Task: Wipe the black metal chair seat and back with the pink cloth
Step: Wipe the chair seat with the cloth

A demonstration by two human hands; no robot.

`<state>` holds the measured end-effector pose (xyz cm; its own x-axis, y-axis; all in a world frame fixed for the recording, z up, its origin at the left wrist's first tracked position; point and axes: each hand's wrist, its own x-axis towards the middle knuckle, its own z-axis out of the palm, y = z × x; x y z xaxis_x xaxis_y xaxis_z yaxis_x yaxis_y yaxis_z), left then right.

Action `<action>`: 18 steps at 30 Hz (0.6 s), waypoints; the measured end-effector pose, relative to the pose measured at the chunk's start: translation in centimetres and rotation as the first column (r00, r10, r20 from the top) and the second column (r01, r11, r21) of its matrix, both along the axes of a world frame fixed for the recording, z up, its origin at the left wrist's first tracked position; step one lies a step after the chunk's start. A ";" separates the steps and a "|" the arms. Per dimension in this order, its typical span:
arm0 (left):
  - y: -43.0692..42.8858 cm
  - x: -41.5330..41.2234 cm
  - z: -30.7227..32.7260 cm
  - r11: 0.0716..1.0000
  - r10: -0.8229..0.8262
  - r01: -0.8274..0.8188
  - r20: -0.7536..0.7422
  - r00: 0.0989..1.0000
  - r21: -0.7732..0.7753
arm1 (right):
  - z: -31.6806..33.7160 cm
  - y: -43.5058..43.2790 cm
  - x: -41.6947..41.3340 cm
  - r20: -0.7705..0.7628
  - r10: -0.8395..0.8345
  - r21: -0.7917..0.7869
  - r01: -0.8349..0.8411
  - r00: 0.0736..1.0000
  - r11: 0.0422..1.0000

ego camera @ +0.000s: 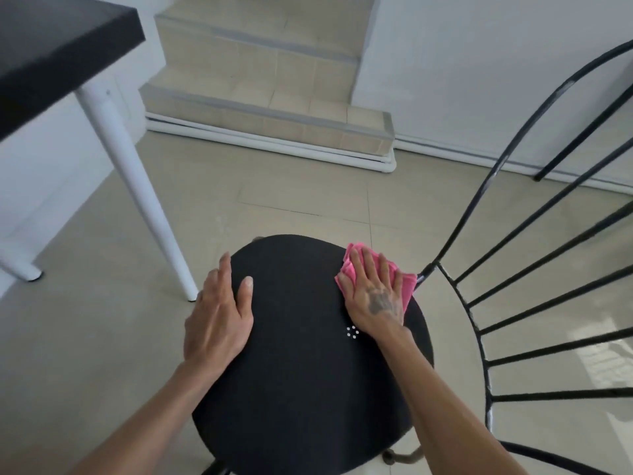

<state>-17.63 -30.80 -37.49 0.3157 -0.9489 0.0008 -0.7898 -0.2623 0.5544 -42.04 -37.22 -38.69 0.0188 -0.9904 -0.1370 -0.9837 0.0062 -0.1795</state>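
The black round chair seat [301, 354] fills the lower middle of the head view. Its back [534, 293] of thin black metal bars fans out to the right. A pink cloth [406, 286] lies flat on the seat's far right part, close to where the back meets the seat. My right hand [373, 289] presses on the cloth with straight, spread fingers. My left hand [219, 313] rests flat on the seat's left edge, thumb on top and fingers over the rim.
A table with a black top [51, 53] and white legs [137, 190] stands to the left, one leg close to the seat. Tiled steps [267, 94] rise ahead. White walls close the right side. Beige floor tiles [291, 197] lie between seat and steps.
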 end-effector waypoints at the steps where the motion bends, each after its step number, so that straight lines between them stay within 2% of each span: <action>1: 0.1 0.1 0.0 1.000 0.012 -0.012 -0.026 1.000 -0.002 | 0.0 -0.9 1.1 0.008 0.026 -0.008 -0.026 1.000 1.000; 8: -0.3 0.4 -0.3 0.994 0.082 -0.088 -0.096 0.992 -0.063 | 0.4 -5.2 10.2 0.017 0.288 -0.023 -0.287 0.958 0.958; 14: -0.1 0.4 0.0 0.995 0.086 -0.091 -0.110 0.990 -0.045 | 0.8 -4.6 14.6 -0.025 0.623 -0.029 -0.623 0.782 0.781; 16: -0.1 0.6 0.1 0.997 0.076 -0.079 -0.100 0.992 -0.026 | 1.0 -4.7 14.6 -0.022 0.647 -0.026 -0.648 0.762 0.761; 18: 0.0 0.7 0.2 0.999 0.038 -0.038 -0.076 0.996 0.000 | 1.3 -4.7 13.6 -0.004 0.614 -0.024 -0.613 0.790 0.789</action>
<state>-16.97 -30.82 -37.30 0.3506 -0.9362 -0.0233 -0.7348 -0.2905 0.6129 -28.45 -41.96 -37.40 0.6239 -0.7732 -0.1136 -0.7786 -0.6026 -0.1752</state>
